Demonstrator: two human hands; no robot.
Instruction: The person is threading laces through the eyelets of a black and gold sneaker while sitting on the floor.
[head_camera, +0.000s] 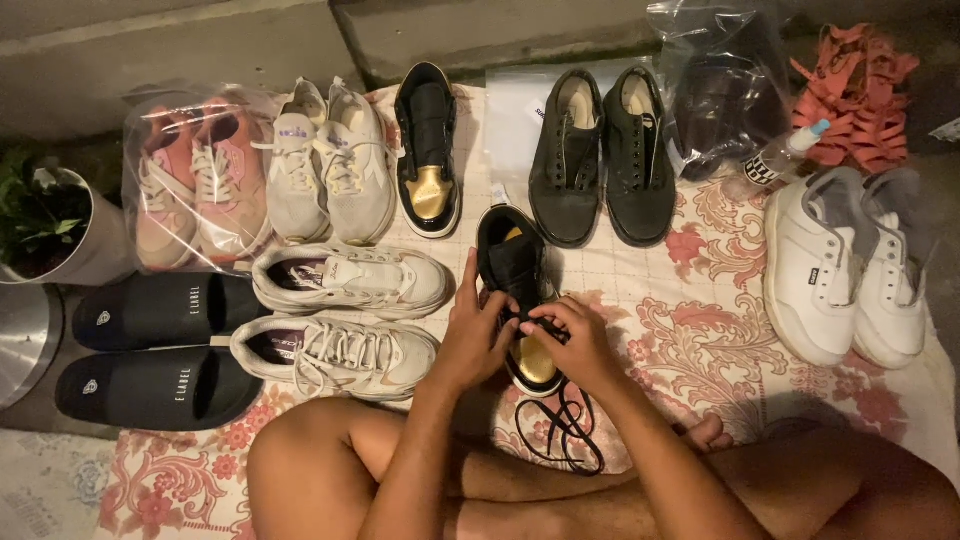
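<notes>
A: Hands first. State?

B: Left hand (478, 335) curled round the left side of a black high-top shoe (515, 275) with a gold toe cap, fingers clamped on it. Right hand (578, 340) pinching a black lace (562, 425) over the shoe's tongue, fingertips closed on it. Lace's loose end trails down in loops onto the mat (700, 330).

A: Shoe's position?

B: Mid-mat, toe toward the near edge, just ahead of the person's crossed legs. Standing upright on its sole.

A: Its mate?

B: Second black and gold shoe (428, 150) sits toward the far edge, toe pointing near, apart from the hands.

A: Neighbours?

B: Left of the hands, two pale chunky trainers (345, 315) lie sideways, one behind the other. Beyond them a white pair (335, 165) at the far edge, then pink trainers in a clear bag (195, 180) at the far left corner. Black slides (160, 350) off the mat's left edge. Right of the far black and gold shoe, dark lace-up shoes (600, 155). White low sneakers (850, 270) near the right edge; small spray bottle (785, 155) behind them; orange strappy sandals (855, 95) at the far right. Bagged dark item beside those, can't tell what. Potted plant (45, 225) far left, off the mat.
</notes>
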